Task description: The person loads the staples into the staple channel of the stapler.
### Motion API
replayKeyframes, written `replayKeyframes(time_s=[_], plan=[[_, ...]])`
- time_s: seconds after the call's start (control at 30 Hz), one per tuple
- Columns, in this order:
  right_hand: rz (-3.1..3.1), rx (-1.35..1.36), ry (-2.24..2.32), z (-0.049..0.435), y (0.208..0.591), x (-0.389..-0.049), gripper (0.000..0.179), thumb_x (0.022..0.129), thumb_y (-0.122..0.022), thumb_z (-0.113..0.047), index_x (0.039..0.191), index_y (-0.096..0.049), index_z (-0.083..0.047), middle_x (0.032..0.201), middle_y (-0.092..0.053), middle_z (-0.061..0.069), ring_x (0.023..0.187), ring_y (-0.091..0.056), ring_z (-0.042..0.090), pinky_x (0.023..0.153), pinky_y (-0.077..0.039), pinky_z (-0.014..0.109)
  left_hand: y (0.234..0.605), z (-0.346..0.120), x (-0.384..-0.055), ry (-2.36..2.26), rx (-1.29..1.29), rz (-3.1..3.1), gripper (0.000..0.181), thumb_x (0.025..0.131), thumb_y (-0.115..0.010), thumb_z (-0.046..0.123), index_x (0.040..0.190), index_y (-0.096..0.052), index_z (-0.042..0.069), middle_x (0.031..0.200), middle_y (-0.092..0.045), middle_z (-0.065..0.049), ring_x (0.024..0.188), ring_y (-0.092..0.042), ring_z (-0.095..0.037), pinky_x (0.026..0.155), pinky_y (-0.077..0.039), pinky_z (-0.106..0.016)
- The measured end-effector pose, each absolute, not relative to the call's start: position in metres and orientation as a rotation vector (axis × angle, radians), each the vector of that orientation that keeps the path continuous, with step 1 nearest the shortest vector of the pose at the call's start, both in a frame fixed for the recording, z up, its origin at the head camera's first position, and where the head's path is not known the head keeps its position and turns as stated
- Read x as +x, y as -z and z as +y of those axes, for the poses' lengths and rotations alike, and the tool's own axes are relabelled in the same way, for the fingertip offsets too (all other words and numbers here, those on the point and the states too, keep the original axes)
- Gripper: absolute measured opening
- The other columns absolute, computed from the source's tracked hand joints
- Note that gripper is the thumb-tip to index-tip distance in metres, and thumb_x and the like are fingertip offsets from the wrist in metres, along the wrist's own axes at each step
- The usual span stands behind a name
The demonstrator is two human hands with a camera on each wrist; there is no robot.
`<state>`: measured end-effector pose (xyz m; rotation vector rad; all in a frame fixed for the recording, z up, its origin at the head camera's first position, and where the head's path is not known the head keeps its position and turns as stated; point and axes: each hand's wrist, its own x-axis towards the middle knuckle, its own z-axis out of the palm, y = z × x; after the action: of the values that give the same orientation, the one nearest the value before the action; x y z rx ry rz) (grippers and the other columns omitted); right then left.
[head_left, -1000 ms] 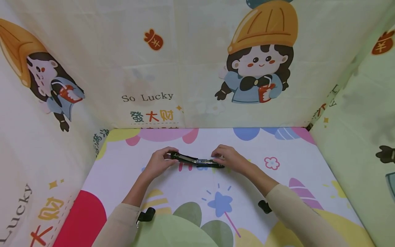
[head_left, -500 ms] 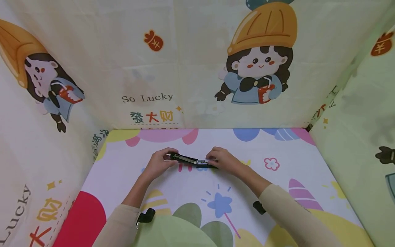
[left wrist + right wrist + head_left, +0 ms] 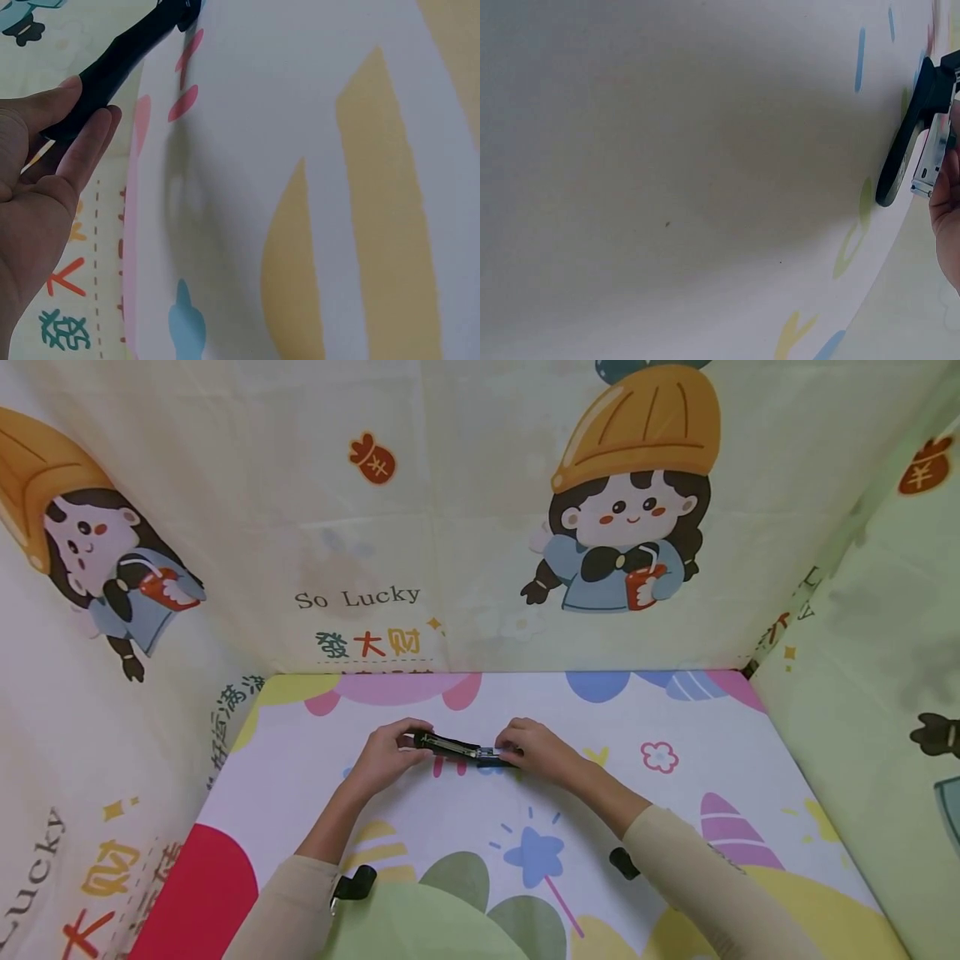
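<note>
A black stapler is spread wide at its hinge, above the middle of the table in the head view. My left hand grips the end of its black top arm between thumb and fingers; the left wrist view shows that arm slanting up from the grip. My right hand pinches the stapler's other half near the hinge. In the right wrist view its fingers are at the silver metal magazine, which stands apart from the black base at the free end. The fingertips are partly out of that frame.
A printed tabletop with coloured shapes lies under both hands. Patterned cloth walls enclose it at the back and on both sides. Small black devices show at the wrists, below beige sleeves.
My right hand has shifted left along the stapler, from near its right end toward the hinge, and now covers more of that half. The left hand has kept its grip and place.
</note>
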<state>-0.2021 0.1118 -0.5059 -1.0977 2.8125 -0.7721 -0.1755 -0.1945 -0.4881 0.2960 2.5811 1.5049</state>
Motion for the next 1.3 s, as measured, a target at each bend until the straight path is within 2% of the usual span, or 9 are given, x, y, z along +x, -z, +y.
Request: replayKeyframes(time_s=[0.1, 0.27, 0.5, 0.63, 1.3], plan=[[2.816, -1.104, 0.761, 0.1115, 0.5063, -0.2025, 0.014, 0.095, -0.077, -0.019, 0.107, -0.077, -0.012, 0.102, -0.069, 0.001, 0.091, -0.058, 0.014, 0.084, -0.053, 0.029, 0.4878, -0.1944, -0.1760, -1.506, 0.290, 2.580, 0.039, 0.088, -0.081, 0.005, 0.126, -0.070, 0.008, 0.123, -0.069, -0.014, 0.101, -0.071, -0.031, 0.075, -0.057, -0.024], [2.818, -1.118, 0.757, 0.1104, 0.5043, -0.2021, 0.014, 0.094, -0.077, -0.018, 0.106, -0.077, -0.011, 0.098, -0.067, 0.000, 0.088, -0.057, 0.014, 0.082, -0.052, 0.028, 0.4862, -0.1938, -0.1763, -1.518, 0.300, 2.568, 0.041, 0.088, -0.080, 0.003, 0.128, -0.068, 0.002, 0.124, -0.068, -0.015, 0.103, -0.071, -0.033, 0.074, -0.057, -0.023], [2.810, -1.087, 0.780, 0.1068, 0.5034, -0.2010, 0.014, 0.093, -0.078, -0.018, 0.105, -0.078, -0.011, 0.094, -0.064, 0.000, 0.087, -0.055, 0.013, 0.079, -0.050, 0.025, 0.4840, -0.1932, -0.1749, -1.530, 0.298, 2.563, 0.040, 0.087, -0.081, 0.002, 0.125, -0.070, 0.005, 0.123, -0.069, -0.014, 0.102, -0.071, -0.031, 0.074, -0.057, -0.023], [2.813, -1.081, 0.794, 0.1057, 0.5055, -0.2014, 0.013, 0.093, -0.078, -0.017, 0.104, -0.079, -0.011, 0.093, -0.064, -0.001, 0.087, -0.055, 0.013, 0.079, -0.050, 0.025, 0.4851, -0.1939, -0.1754, -1.521, 0.310, 2.570, 0.041, 0.088, -0.080, 0.003, 0.127, -0.069, 0.002, 0.123, -0.069, -0.015, 0.101, -0.072, -0.029, 0.074, -0.056, -0.023], [2.926, -1.267, 0.777, 0.1058, 0.5102, -0.1956, 0.012, 0.089, -0.081, -0.012, 0.101, -0.081, -0.009, 0.087, -0.066, 0.000, 0.085, -0.059, 0.015, 0.077, -0.052, 0.024, 0.4839, -0.1936, -0.1758, -1.492, 0.306, 2.592, 0.040, 0.087, -0.081, 0.003, 0.126, -0.070, 0.005, 0.122, -0.070, -0.014, 0.099, -0.071, -0.026, 0.075, -0.057, -0.024]])
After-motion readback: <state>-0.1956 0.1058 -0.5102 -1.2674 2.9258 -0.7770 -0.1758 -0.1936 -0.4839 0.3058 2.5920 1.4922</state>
